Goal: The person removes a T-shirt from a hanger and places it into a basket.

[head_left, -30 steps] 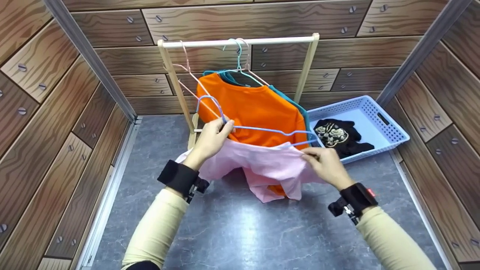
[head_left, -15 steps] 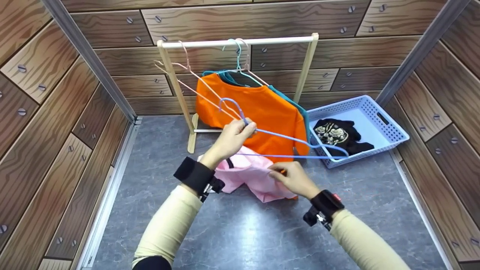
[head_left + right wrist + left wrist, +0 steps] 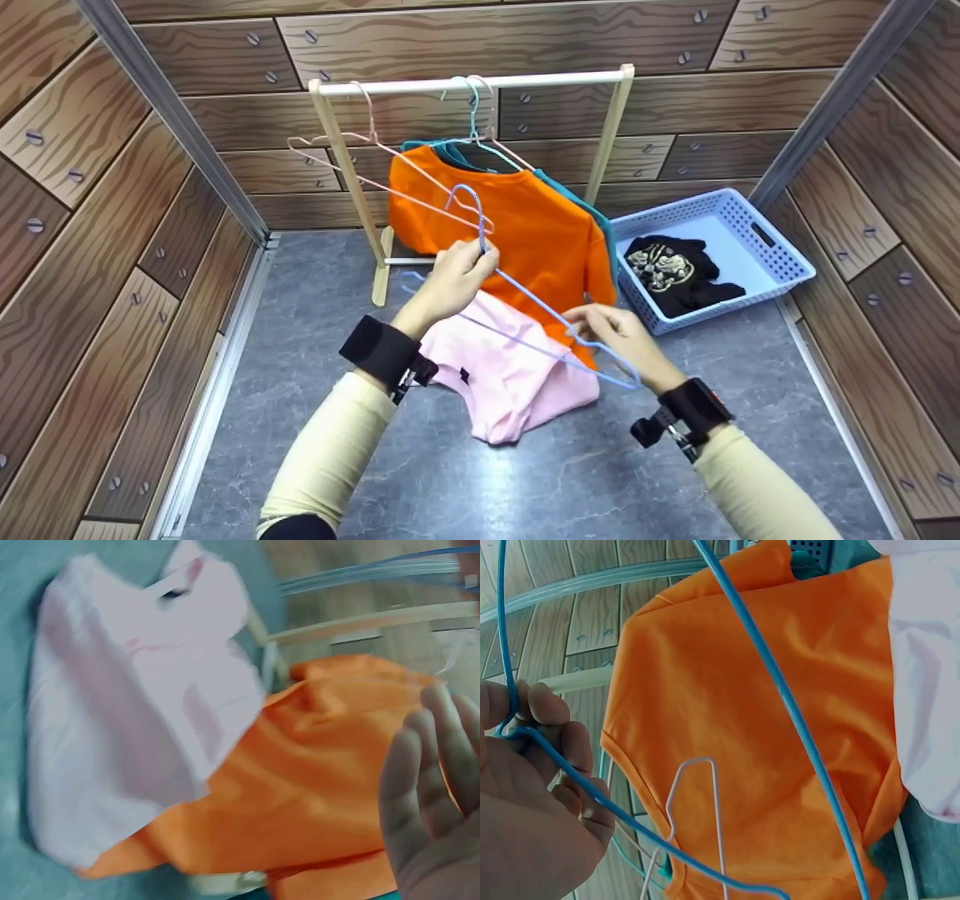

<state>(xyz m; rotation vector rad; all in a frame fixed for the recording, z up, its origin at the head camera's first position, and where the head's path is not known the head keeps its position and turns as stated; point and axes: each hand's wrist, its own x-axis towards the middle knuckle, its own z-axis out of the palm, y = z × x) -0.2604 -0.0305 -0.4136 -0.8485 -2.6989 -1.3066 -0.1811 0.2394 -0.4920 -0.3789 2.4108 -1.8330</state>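
My left hand (image 3: pixel 454 277) grips the neck of a blue wire hanger (image 3: pixel 481 232) just under its hook, as the left wrist view shows with that hand (image 3: pixel 532 825) curled round the blue hanger (image 3: pixel 799 727). The hanger slants down to the right over a pink shirt (image 3: pixel 502 375) lying crumpled on the floor. My right hand (image 3: pixel 615 334) hovers at the hanger's lower arm with its fingers relaxed; in the right wrist view this hand (image 3: pixel 435 802) holds nothing. An orange shirt (image 3: pixel 532 225) hangs on the wooden rack (image 3: pixel 472 81) behind.
A teal shirt (image 3: pixel 607 232) hangs behind the orange one. An empty pink hanger (image 3: pixel 360 142) hangs at the rack's left end. A blue basket (image 3: pixel 780 255) at the right holds a black garment (image 3: pixel 675 274). Wood-patterned walls close in on three sides.
The pink shirt has dropped from the hanger and my right hand onto the floor. My right hand has let go of it and moved up to the hanger, which has tilted steeper.
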